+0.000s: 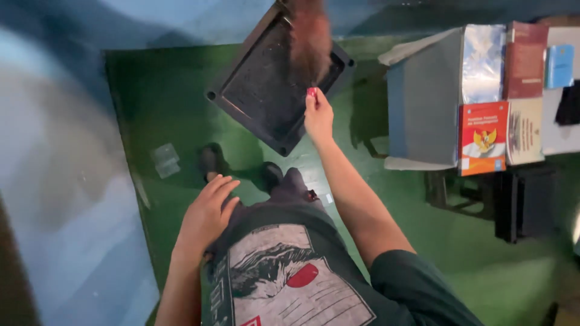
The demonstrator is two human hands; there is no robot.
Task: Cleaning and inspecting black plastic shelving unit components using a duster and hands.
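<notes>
My right hand [318, 115] is stretched forward and grips the red handle of a feather duster [309, 39], whose brown blurred feathers lie over a black rectangular tray [254, 99]. The tray rests tilted on the green floor [163, 102]. My left hand [208, 214] rests on my left thigh with fingers spread and holds nothing. My dark shoes show below the tray.
A grey shelf unit [423, 102] stands at the right with several books [483, 136] on top. Black tray-like frames [519, 202] sit on the floor at the far right. A small clear plastic piece [165, 160] lies on the floor. Blue walls run along the left and top.
</notes>
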